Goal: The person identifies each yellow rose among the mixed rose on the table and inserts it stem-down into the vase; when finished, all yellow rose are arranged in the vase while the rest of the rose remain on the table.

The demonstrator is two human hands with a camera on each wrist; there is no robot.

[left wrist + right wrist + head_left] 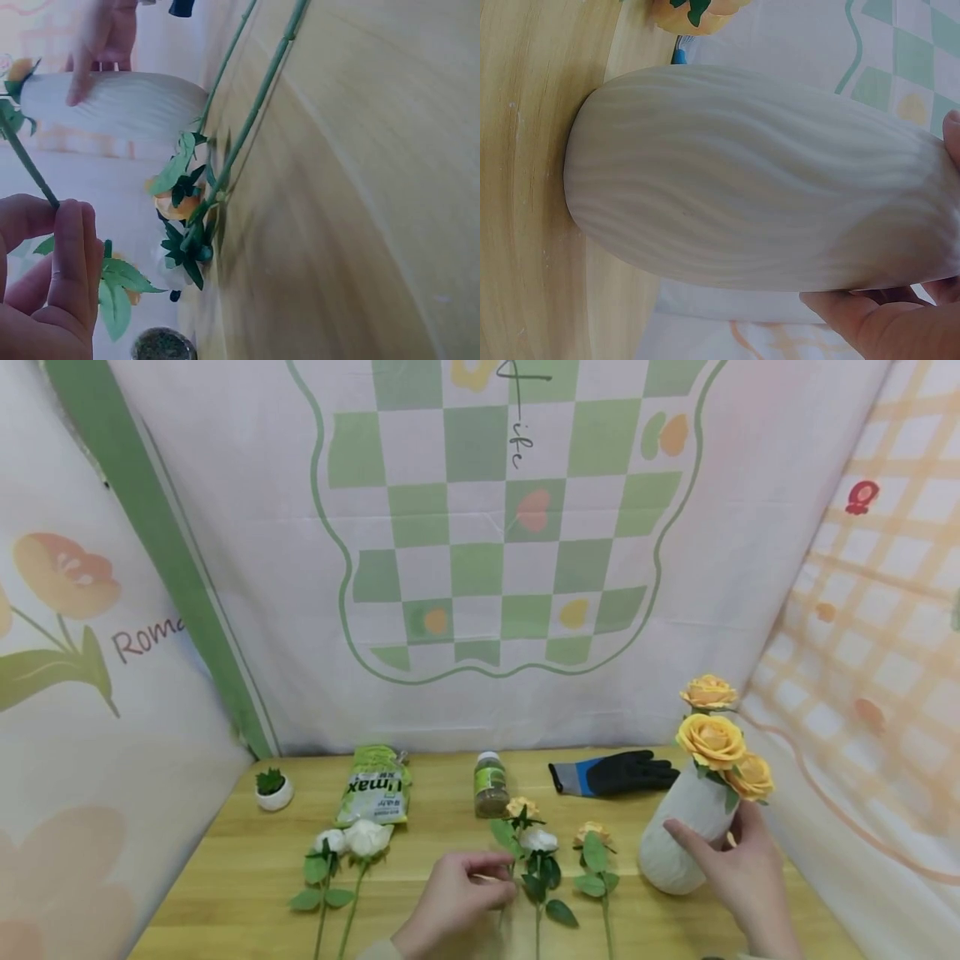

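While right hand (738,868) steadies ribbed white vase (686,827), fingers curled round its side, left hand (453,902) pinches thin green stem of yellow rose (522,810) between thumb and fingertips (71,247). Stem: probably light, springy, likely artificial; grip mid-stem, below leaves. Vase: probably rigid, breakable, smooth; standing on wooden table (247,868).

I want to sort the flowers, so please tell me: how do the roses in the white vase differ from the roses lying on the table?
The roses in the vase stand upright as one bunch in the white vase; the roses on the table lie flat, spread apart. The vase roses are all orange-yellow; those on the table include white ones. Both kinds have green leaves.
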